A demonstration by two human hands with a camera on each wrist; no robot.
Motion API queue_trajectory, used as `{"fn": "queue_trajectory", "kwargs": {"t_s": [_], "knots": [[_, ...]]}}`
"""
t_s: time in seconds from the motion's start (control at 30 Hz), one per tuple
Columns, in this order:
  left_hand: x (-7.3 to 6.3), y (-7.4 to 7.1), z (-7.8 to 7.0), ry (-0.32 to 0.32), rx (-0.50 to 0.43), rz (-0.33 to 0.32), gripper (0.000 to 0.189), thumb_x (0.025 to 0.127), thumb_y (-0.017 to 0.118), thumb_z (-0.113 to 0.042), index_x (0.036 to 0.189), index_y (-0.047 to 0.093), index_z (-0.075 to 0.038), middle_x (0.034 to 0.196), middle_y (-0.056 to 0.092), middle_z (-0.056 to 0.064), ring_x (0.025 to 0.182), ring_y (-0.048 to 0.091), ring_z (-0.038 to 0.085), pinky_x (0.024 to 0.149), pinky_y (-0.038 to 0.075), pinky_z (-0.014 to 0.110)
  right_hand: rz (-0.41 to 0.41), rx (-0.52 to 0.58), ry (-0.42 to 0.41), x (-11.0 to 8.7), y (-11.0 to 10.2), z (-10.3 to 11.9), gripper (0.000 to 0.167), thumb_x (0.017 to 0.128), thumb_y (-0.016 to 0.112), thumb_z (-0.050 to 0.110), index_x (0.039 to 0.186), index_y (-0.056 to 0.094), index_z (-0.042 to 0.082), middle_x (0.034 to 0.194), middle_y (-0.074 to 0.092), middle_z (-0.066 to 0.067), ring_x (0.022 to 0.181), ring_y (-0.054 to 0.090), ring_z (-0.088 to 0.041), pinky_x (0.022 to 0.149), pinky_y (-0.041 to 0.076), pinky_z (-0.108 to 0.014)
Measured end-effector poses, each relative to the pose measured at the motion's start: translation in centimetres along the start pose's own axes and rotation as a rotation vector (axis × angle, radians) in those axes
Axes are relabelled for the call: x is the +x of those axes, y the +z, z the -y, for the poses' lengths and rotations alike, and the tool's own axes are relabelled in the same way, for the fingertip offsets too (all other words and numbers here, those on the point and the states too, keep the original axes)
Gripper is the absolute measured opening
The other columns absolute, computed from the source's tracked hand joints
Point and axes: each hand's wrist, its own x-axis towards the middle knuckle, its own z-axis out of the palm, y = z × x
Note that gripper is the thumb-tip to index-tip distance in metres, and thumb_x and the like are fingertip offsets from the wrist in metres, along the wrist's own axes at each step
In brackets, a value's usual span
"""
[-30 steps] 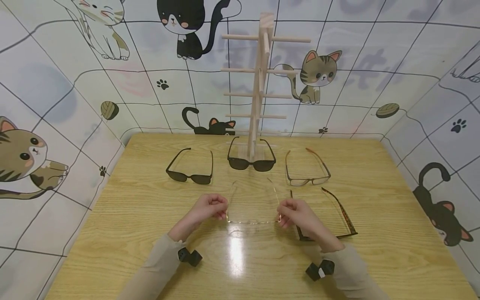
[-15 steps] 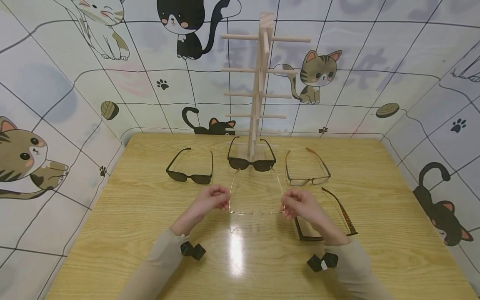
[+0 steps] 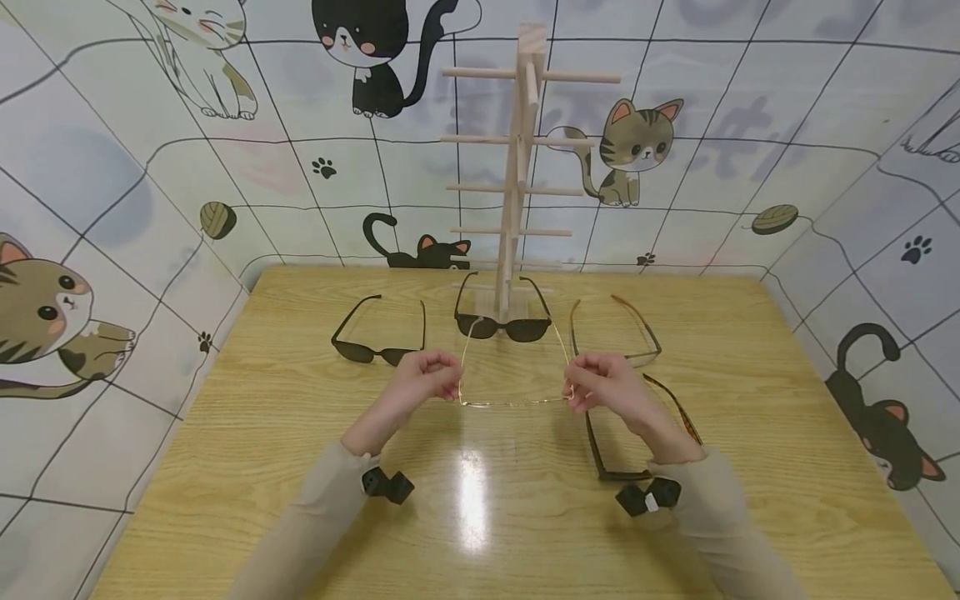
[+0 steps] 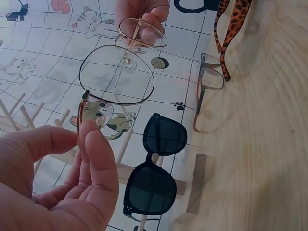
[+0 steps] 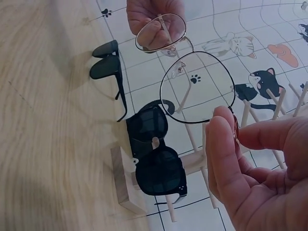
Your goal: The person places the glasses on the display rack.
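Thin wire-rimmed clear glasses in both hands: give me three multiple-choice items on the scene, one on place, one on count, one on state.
1. Where are the thin wire-rimmed clear glasses?
A. Hung on the wooden rack
B. Held above the table between both hands
C. Lying flat beside the leopard pair

2. How many other pairs lie on the wooden table?
A. Two
B. Six
C. Four

3. How does the left hand stand?
A. Fingers pinch the frame's end
B. Flat on the table
C. Holding dark sunglasses

Answers: 1 B, the left hand and the right hand each grip one end in front of the wooden dowel rack. 2 C, two dark sunglasses, a brown clear-lens pair and a leopard-print pair. 3 A, the left wrist view shows thumb and fingers closed on the hinge.
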Motion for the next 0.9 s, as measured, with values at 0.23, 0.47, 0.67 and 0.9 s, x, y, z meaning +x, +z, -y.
{"fn": "queue_trajectory", "kwargs": {"t_s": [0.23, 0.47, 0.67, 0.9], "knots": [[0.5, -0.1, -1.6, 0.025, -0.001, -0.046, 0.015, 0.091, 0.055, -0.001, 0.100, 0.057, 0.012, 0.072, 0.062, 0.005, 0.061, 0.059, 0.011, 0.060, 0.054, 0.025, 0.005, 0.029, 0.015, 0.9, -0.5, 1.2, 0.016, 0.097, 0.050, 0.010, 0.094, 0.053, -0.005, 0.077, 0.060, -0.006, 0.063, 0.061, -0.013, 0.060, 0.057, -0.032], [1.6, -0.4, -2.9, 0.002, -0.049, -0.079, 0.012, 0.092, 0.056, -0.003, 0.098, 0.057, 0.007, 0.071, 0.060, 0.003, 0.062, 0.059, 0.012, 0.060, 0.053, 0.023, -0.014, 0.040, 0.025, 1.9, -1.0, 2.1, 0.017, 0.097, 0.050, 0.010, 0.096, 0.053, -0.007, 0.078, 0.060, -0.006, 0.065, 0.061, -0.012, 0.061, 0.056, -0.028], [2.6, -0.7, -3.7, -0.016, -0.065, -0.089, 0.016, 0.092, 0.056, -0.005, 0.100, 0.056, 0.009, 0.074, 0.059, 0.005, 0.063, 0.058, 0.013, 0.061, 0.052, 0.022, -0.027, 0.060, 0.036, 2.8, -1.3, 2.7, 0.015, 0.097, 0.050, 0.010, 0.096, 0.052, -0.005, 0.078, 0.060, -0.005, 0.064, 0.061, -0.011, 0.061, 0.056, -0.027], [3.7, -1.0, -4.3, -0.042, -0.095, -0.081, 0.027, 0.094, 0.055, -0.008, 0.109, 0.051, 0.014, 0.077, 0.058, 0.005, 0.063, 0.057, 0.012, 0.060, 0.051, 0.020, -0.040, 0.066, 0.037, 4.0, -1.8, 3.1, 0.014, 0.097, 0.048, 0.010, 0.095, 0.052, -0.003, 0.078, 0.060, -0.005, 0.064, 0.060, -0.011, 0.061, 0.056, -0.027]]}}
